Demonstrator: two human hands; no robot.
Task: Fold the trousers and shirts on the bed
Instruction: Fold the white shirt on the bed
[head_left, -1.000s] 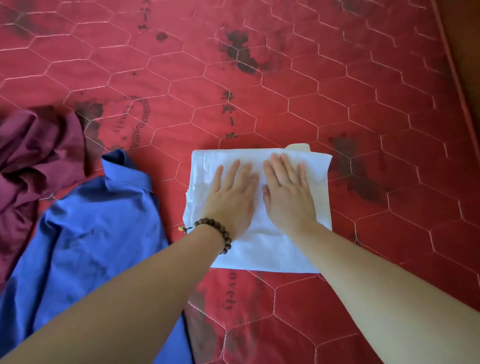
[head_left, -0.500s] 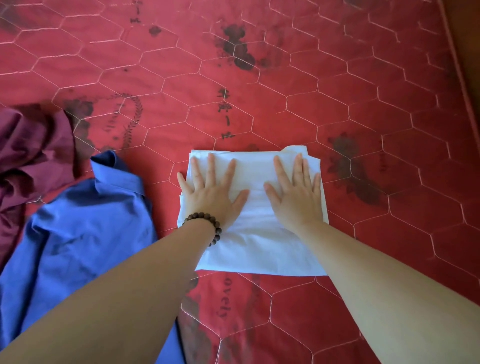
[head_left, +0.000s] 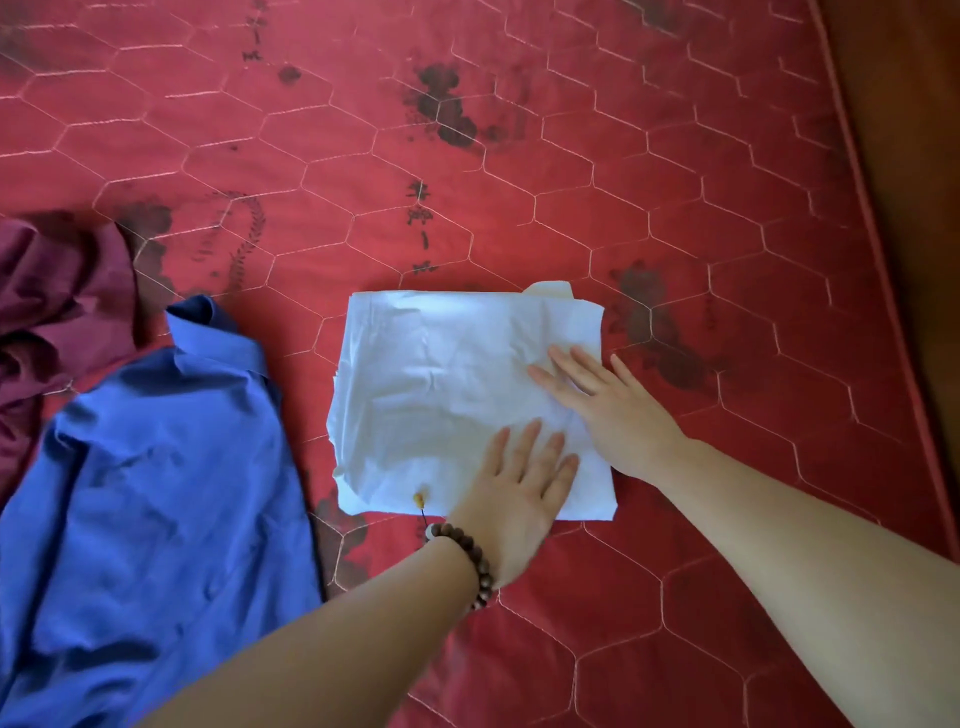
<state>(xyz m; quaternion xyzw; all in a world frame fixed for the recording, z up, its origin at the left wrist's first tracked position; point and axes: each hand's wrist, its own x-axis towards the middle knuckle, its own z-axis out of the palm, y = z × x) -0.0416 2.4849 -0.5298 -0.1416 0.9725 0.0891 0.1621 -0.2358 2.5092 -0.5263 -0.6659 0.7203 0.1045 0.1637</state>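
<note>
white folded garment lies near the middle of the red quilted bed cover, a neat, roughly square packet with a cream tab poking out at its far right corner. both hands rest on it with fingers straight and flat, gripping nothing — the left hand, with a bead bracelet at the wrist, presses the near edge, and the right hand presses the right side, its fingers pointing toward the far left. this piece looks finished; what remains is only smoothing.

the relation that matters for the coming move is sideways. the blue shirt lies unfolded to the left of the white packet, close beside it but not touching, its collar at the far end and its long axis running from there back toward the person. the left hand is clearly the nearer one — i judge it would reach across first, with the right following to spread the cloth. beyond the blue shirt, at the far left edge, a crumpled maroon garment waits too; whether it is trousers or a shirt i cannot tell.
</note>
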